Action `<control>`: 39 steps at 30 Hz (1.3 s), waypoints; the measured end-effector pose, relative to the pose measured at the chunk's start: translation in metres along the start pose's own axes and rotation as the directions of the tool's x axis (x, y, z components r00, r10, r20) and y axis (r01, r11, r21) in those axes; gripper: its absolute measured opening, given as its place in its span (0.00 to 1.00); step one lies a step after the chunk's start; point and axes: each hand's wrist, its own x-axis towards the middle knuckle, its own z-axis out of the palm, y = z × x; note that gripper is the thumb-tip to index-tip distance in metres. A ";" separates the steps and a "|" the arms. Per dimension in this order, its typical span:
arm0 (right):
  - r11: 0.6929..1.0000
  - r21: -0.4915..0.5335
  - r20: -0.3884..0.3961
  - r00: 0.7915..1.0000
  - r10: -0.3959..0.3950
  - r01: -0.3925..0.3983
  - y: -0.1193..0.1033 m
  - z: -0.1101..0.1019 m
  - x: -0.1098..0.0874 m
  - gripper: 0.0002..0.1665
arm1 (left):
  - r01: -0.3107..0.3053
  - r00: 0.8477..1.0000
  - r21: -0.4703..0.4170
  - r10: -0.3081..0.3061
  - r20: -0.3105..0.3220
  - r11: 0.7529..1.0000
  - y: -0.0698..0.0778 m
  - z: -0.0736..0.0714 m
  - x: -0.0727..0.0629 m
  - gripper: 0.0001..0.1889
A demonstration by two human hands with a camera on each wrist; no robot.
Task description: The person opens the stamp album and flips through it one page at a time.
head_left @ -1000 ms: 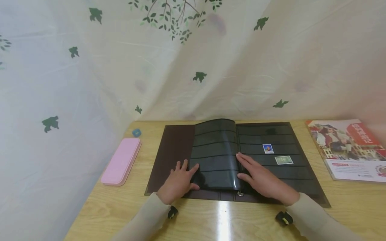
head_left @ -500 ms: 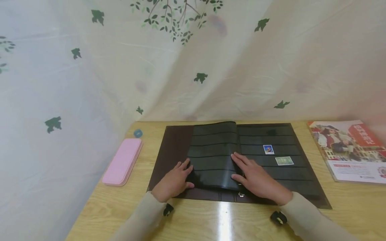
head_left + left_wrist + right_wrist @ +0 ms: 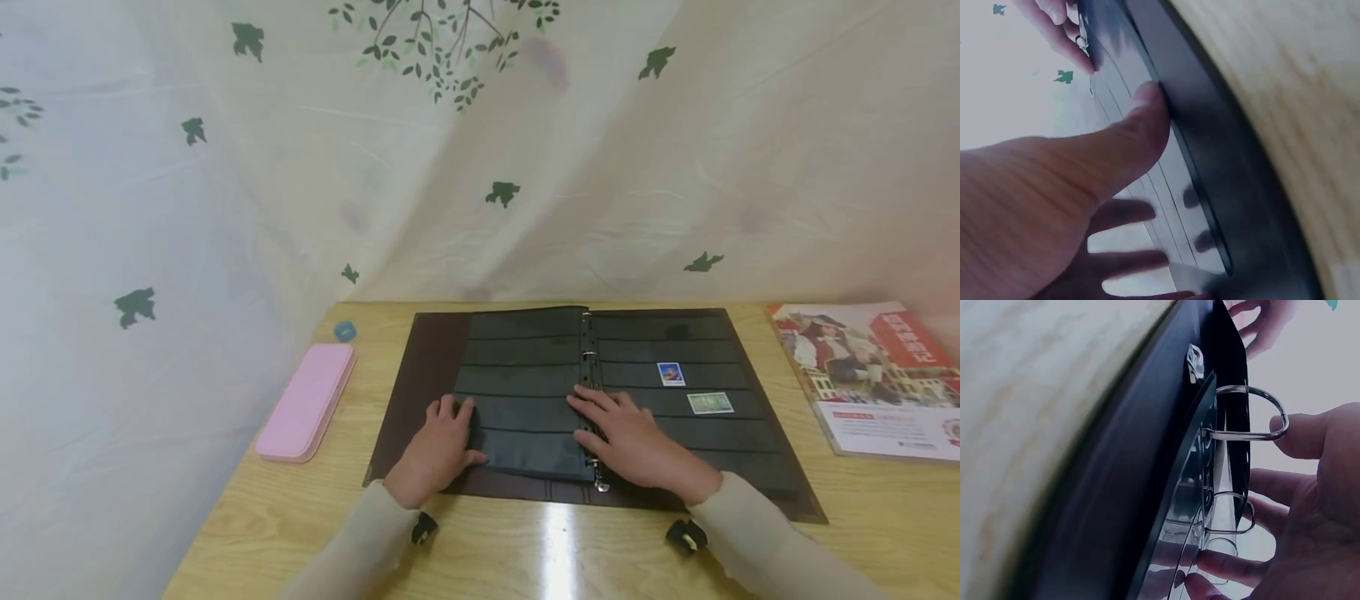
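Two stamps (image 3: 671, 374), 3 o'clock in album (image 3: 427, 367); page (image 3: 517, 379) seemingly laid flat, album unclosed. Left hand (image 3: 433, 450) at page's 8 o'clock, right hand (image 3: 636, 439) at rings (image 3: 1244, 435): fingers extended, gripping nothing.

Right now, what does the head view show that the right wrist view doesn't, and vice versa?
Only the head view shows the pink case, the magazine and the two stamps. Only the right wrist view shows the metal rings side-on and the palm of the right hand. Both show the album, rings, right hand, left hand and wooden table.
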 end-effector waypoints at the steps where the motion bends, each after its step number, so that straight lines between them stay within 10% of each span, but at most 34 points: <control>1: 1.000 -0.002 0.000 1.000 -0.002 0.002 0.000 0.000 0.001 0.31 | 0.001 1.000 0.001 -0.001 0.008 1.000 -0.001 -0.001 0.000 0.41; 7: 1.000 -0.011 0.003 1.000 -0.008 0.008 0.001 -0.002 0.005 0.30 | -0.050 0.997 0.005 0.050 0.066 0.999 -0.006 -0.004 0.000 0.33; 13: 1.000 -0.007 -0.008 1.000 0.000 0.000 0.002 -0.002 0.008 0.30 | -0.067 0.998 0.033 0.068 -0.011 0.997 -0.003 0.000 0.000 0.30; 23: 0.987 0.152 0.005 0.999 0.052 -0.052 0.016 -0.014 -0.002 0.32 | 0.108 0.991 0.067 -0.112 0.074 0.992 -0.001 0.004 0.001 0.36; 39: 0.975 0.019 -0.085 0.972 0.220 -0.219 0.064 -0.059 -0.074 0.34 | 0.020 0.994 0.172 -0.038 0.099 0.985 -0.004 0.002 0.001 0.35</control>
